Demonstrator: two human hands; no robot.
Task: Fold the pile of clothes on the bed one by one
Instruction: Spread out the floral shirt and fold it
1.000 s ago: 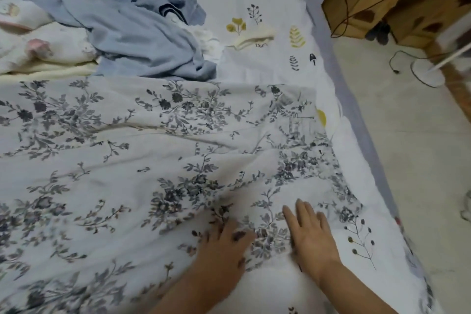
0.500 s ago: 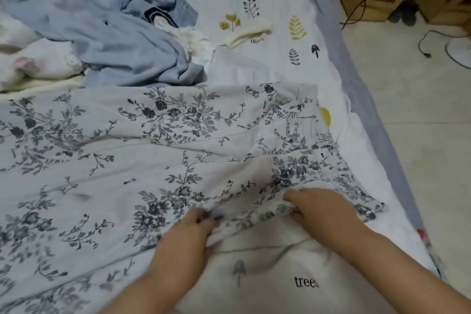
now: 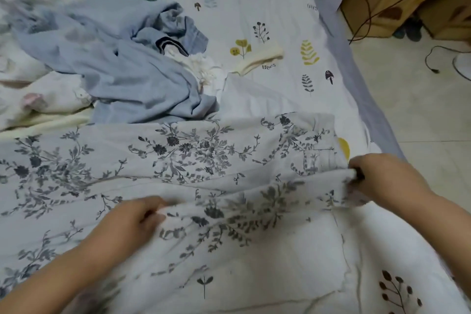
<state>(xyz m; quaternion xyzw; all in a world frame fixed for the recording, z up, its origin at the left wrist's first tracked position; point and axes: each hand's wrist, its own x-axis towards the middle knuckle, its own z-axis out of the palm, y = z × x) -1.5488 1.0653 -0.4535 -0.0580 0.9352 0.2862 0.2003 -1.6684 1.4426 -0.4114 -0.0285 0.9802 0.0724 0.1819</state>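
Gripping, left hand [image 3: 132, 222]: I saw its fingers curled round the near hem of the floral garment [image 3: 178, 160], pinching a fold of cloth.
Gripping, right hand [image 3: 377, 181]: its fingers were closed on the same hem at the garment's right corner, well apart from the left fingers.
Garment position: it lay spread on the bed sheet [image 3: 280, 20], beyond and between both sets of fingers, its near edge raised off the sheet.
Reason for the hold: I judged the two spaced grips kept the hem taut, so the edge could be carried over evenly for a fold.
Pile: the blue clothes [image 3: 122, 66] lay crumpled beyond the left fingers, touching the garment's far edge, not yet folded.
Risk: I judged that uneven pulling could skew the crease.
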